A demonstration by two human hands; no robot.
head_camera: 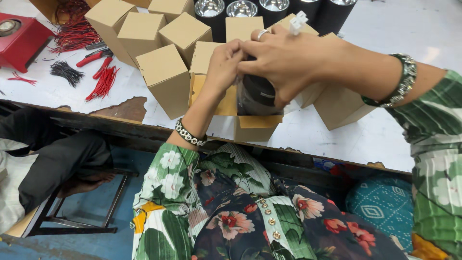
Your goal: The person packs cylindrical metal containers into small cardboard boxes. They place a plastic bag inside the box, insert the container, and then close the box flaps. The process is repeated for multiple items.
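Lamp (257, 96), a black cylinder in a clear bag, sits partly inside an open carton (255, 126) at the table's (337, 139) near edge. At far left lie red wires (102, 83) and closed boxes (166, 79). Left hand (222, 65) pinches the bag's top. Right hand (284, 60) grips the bagged lamp from above. More black lamps (240, 9) stand behind.

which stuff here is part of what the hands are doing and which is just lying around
In hand:
left hand
right hand
black cylinder in clear wrap
open cardboard box

Lying about:
closed cardboard boxes
red wires
black wires
red pliers
red device
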